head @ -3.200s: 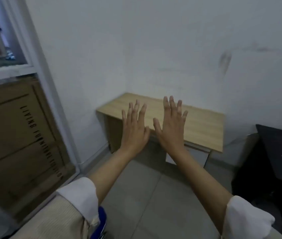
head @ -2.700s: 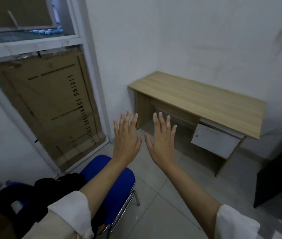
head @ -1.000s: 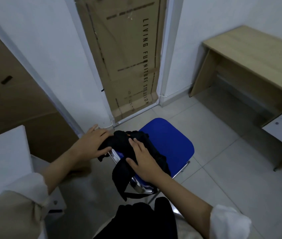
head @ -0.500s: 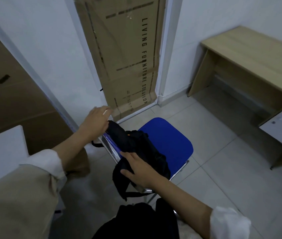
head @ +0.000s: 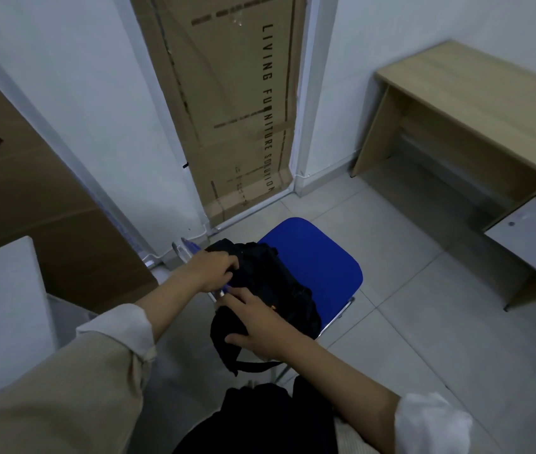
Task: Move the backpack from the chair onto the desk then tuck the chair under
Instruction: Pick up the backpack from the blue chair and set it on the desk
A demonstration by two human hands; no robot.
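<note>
A black backpack [head: 273, 283] hangs over the backrest of a blue chair [head: 319, 267] with a chrome frame, its straps dangling behind the backrest. My left hand [head: 212, 271] grips the top of the backpack at the backrest's upper edge. My right hand [head: 256, 322] lies on the backpack's lower part with fingers curled around the fabric. The light wooden desk [head: 476, 103] stands at the right against the wall, well apart from the chair.
A tall cardboard box [head: 237, 103] leans in the doorway beyond the chair. A bigger brown carton [head: 24, 191] and a white box [head: 1, 306] stand at the left. A white drawer unit [head: 531, 237] sits under the desk's right end. Grey tiled floor lies between chair and desk.
My left hand has come down from the backrest's far end onto the top of the backpack and closed on it. My right hand has slid slightly lower along the bag.
</note>
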